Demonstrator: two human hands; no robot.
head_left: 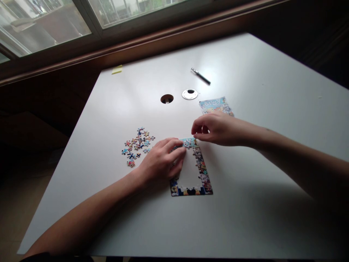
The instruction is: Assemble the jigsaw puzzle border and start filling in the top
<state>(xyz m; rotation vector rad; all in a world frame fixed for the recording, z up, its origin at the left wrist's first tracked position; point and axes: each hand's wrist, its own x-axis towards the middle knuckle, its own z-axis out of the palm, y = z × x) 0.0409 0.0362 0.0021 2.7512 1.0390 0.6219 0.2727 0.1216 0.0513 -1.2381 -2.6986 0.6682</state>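
A jigsaw border lies on the white table, its pieces joined into a rectangular ring with the bare tabletop showing inside. My left hand rests across its upper left part, fingers loosely stretched and pressing on the pieces; they hide much of the left side. Just off the border's upper right corner is my right hand, thumb and curled fingers brought together. Anything between those fingertips is too small to make out. Loose jigsaw pieces lie in a heap left of my left hand. Behind my right hand is a printed picture sheet, partly covered.
Farther back on the table lies a black pen-like tool with a silvery end. Nearby are an open cable hole and a round metal cover. Yellow tape marks the back left edge, below a window.
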